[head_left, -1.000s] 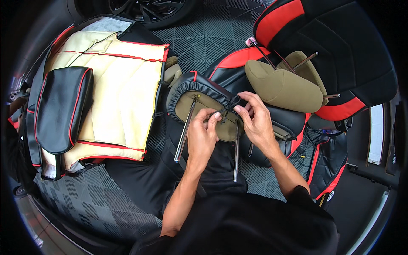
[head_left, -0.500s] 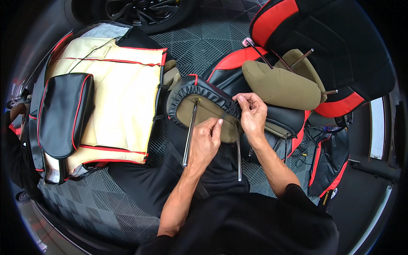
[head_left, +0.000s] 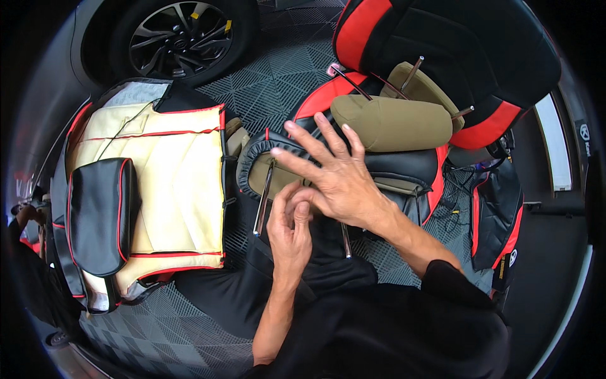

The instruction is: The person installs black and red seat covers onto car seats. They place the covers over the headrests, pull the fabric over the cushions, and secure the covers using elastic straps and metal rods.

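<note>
A car workshop — car wheel [head_left: 180, 38], grid floor tiles [head_left: 278, 76], loose seat covers [head_left: 158, 189] lying about.

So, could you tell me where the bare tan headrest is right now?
In the head view the bare tan headrest lies right of centre, on the black-and-red seat cover, just beyond the spread right hand.

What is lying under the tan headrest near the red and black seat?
The tan headrest lies on a black and red cover. A second tan headrest shows behind it. What is beneath the cover is hidden.

The headrest [head_left: 265, 167] lies between the seat cover [head_left: 170, 183] on its left and the seat [head_left: 454, 69] behind right.
</note>
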{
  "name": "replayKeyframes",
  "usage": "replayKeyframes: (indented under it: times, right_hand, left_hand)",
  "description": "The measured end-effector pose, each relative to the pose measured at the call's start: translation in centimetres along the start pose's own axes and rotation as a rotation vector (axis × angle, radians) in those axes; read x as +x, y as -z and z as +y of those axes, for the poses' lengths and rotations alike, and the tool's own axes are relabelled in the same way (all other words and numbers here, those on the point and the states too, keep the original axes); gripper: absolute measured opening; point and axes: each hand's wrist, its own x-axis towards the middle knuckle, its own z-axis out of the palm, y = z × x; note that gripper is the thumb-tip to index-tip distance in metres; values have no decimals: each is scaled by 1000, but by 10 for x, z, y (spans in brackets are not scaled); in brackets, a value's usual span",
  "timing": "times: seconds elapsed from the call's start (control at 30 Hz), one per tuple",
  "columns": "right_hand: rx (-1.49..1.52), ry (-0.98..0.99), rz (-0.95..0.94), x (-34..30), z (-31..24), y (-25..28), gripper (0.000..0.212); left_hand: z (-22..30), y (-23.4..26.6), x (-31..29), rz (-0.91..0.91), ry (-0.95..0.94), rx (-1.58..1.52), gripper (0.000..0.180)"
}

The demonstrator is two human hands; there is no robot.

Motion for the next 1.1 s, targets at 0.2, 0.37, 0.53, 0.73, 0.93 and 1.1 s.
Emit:
replayKeyframes:
  times: [0.2,0.37,0.53,0.73,0.93,1.1]
  right_hand:
    - [-76,134,-65,17,-12,8,91]
    - [-151,135,-83,19,-10,7,82]
    - [-183,133,-204,17,-4,-2,80]
    - [-174,111,-163,11,-2,-6,80]
    - [-112,214,-70,20,-9,10,72]
    - [-26,350,-49,34,-26,27,58]
  left_hand:
    - [-11,2,6,-106,-205,5,85]
    - [-15,9,17,-144,-304,94,79]
    - [-20,19,18,-362,-26,74,57]
    - [-21,14,7,-331,-92,85,67]
    - [-9,14,4,-179,-191,-99,108]
    - [16,35,3,2,-220,-125,102]
